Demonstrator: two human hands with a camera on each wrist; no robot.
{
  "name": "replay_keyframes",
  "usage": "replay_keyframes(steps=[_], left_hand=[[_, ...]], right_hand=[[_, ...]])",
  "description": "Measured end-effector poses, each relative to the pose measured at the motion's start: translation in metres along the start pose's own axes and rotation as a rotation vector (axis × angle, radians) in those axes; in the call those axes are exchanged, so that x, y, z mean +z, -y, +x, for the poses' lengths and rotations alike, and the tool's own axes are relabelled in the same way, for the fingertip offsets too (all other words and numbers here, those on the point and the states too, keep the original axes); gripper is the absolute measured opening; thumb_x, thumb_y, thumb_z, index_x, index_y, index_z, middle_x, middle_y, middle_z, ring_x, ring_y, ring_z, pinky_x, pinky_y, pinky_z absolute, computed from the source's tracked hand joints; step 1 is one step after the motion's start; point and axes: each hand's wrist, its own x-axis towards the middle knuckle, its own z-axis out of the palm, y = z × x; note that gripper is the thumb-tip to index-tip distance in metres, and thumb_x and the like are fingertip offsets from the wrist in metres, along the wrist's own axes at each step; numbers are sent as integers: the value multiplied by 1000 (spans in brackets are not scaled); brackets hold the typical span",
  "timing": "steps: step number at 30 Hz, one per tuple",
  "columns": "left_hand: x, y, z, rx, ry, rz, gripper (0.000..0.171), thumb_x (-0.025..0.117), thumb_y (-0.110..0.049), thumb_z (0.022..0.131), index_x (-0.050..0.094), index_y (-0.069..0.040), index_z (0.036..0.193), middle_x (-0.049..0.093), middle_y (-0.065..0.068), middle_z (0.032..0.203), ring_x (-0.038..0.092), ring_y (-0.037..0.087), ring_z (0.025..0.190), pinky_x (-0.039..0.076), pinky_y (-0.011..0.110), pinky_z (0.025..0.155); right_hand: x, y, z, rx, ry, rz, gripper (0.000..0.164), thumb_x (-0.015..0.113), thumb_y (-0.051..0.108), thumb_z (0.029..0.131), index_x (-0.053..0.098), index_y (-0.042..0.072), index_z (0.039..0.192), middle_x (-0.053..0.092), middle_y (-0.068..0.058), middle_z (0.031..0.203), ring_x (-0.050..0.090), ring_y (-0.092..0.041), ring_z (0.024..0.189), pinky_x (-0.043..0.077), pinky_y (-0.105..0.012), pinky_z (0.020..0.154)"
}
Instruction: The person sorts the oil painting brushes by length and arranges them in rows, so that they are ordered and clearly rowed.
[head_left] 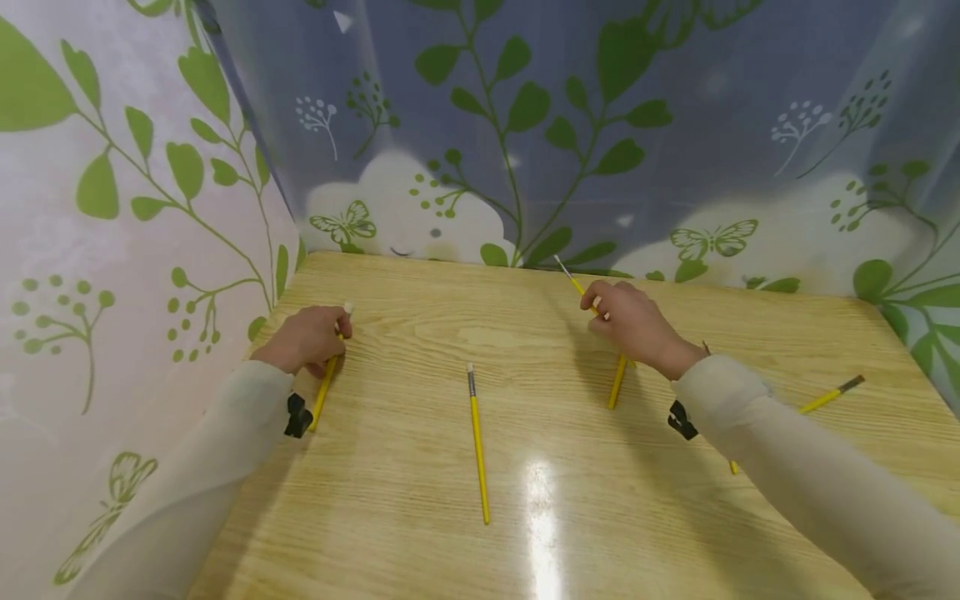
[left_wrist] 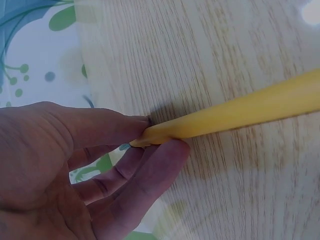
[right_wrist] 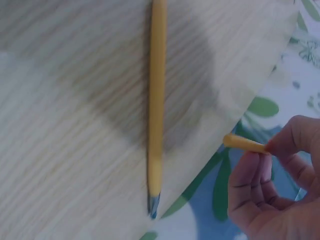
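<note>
Nearest us reach two pale sleeves (head_left: 795, 458). Our left hand (head_left: 306, 335) pinches a yellow brush (head_left: 322, 394) between thumb and fingers; our right hand (head_left: 632, 322) pinches another brush (head_left: 577, 286), raised above the surface (head_left: 420, 333). Between the hands we see a third brush (head_left: 479, 450) lying flat. A fourth brush (head_left: 617, 383) lies beneath the right hand, a fifth brush (head_left: 829, 399) to its right.

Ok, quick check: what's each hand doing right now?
Left hand: closed, holding a slim, pale-tipped yellow paintbrush.
Right hand: closed, pinching another slim yellow paintbrush.
</note>
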Motion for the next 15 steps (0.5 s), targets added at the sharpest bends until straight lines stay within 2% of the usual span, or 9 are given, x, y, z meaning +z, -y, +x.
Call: replay_keyframes(steps=[5, 12, 15], left_hand=[[1, 2, 2, -4, 5, -7, 25, 56, -1, 102, 59, 2, 126, 59, 24, 123, 64, 21, 65, 66, 32, 62], [-1, 4, 5, -3, 14, -28, 24, 58, -1, 100, 59, 2, 124, 59, 21, 112, 65, 21, 68, 66, 33, 61], [-1, 3, 4, 4, 10, -14, 23, 57, -1, 101, 59, 1, 124, 60, 22, 114, 64, 21, 65, 65, 33, 61]], right_hand=[[12, 13, -1, 44, -2, 2, 26, 63, 6, 106, 64, -1, 131, 71, -27, 124, 65, -43, 118, 56, -59, 97], [28, 26, -2, 84, 8, 13, 23, 65, 8, 107, 66, -1, 128, 71, -27, 122, 65, -42, 115, 58, -56, 94], [35, 28, -3, 105, 20, 12, 23, 64, 9, 108, 66, -1, 128, 71, -25, 120, 65, -40, 113, 58, -54, 92]])
